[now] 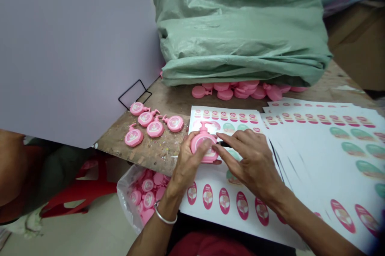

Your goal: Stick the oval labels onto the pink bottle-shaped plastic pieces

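Observation:
My left hand (192,153) is wrapped round a pink pump-bottle-shaped plastic piece (197,143) with its nozzle up. Its thumb presses on the oval label on the front. At the piece's right edge is my right hand (249,159), its thumb and index finger stretched out with their tips apart. A small dark thing (223,144) shows between those fingers; I cannot tell whether it is held. Under both hands lies a sticker sheet (201,218) printed with red ovals, green shapes and small labels. Several labelled pink pieces (155,127) lie to the left.
More sticker sheets (309,159) cover the right side of the table. Behind are unlabelled pink pieces (225,94) beneath a large green sack (240,35). A lined container (124,196) of pink pieces stands below the table edge. A grey panel (75,47) and wire stand (135,91) are left, near another person's arm (12,171).

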Tool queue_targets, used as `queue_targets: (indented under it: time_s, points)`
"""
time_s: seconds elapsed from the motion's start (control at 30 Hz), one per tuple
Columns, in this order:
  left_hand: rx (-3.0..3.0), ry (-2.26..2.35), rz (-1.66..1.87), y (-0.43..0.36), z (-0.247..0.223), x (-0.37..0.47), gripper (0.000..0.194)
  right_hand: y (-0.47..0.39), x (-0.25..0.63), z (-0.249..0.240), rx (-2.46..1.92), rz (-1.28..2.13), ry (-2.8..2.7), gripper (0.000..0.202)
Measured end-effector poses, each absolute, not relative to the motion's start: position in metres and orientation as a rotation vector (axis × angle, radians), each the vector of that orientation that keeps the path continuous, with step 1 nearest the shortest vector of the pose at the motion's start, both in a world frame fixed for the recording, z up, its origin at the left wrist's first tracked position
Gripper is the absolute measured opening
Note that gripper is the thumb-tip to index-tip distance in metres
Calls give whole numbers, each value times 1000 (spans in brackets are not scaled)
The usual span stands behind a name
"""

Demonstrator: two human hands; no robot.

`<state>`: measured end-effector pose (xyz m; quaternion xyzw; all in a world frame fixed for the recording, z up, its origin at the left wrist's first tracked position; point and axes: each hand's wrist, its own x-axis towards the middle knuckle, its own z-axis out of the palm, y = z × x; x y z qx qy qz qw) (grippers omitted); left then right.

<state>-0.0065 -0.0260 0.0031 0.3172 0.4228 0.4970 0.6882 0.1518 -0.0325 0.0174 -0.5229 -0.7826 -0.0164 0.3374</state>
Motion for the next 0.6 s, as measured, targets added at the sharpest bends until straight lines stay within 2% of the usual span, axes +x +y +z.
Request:
queue_targets:
  time_s: [0.07, 0.13, 0.2, 0.3, 0.37, 0.43, 0.53, 0.6]
  points:
    - [784, 924, 1073, -28, 1, -10, 44, -30, 157, 20, -1508, -208, -2045, 38]
    - [780, 921, 1042, -30, 3, -12, 46, -27, 160, 19, -1625, -178, -1945, 55]
    - [767, 911, 968, -34, 7, -11, 48, -22, 159, 12, -1611, 94, -1839, 68]
    - [794, 885, 847, -39, 12, -11, 49, -13, 152, -5, -1484, 540, -1748, 77]
    - [799, 938, 844, -40, 10, -17, 45, 0, 155, -16, -1504, 607, -1719, 78]
    - [836, 1105, 903, -35, 3, -30, 44, 21, 166, -23, -1609, 563, -1710, 71]
    - [1106, 1491, 1003, -13, -13, -53, 44, 66, 191, -24, -1936, 444, -1772, 53]
    - [1301, 1634, 1037, 8, -24, -63, 42, 99, 202, -23, -2150, 368, -1781, 54]
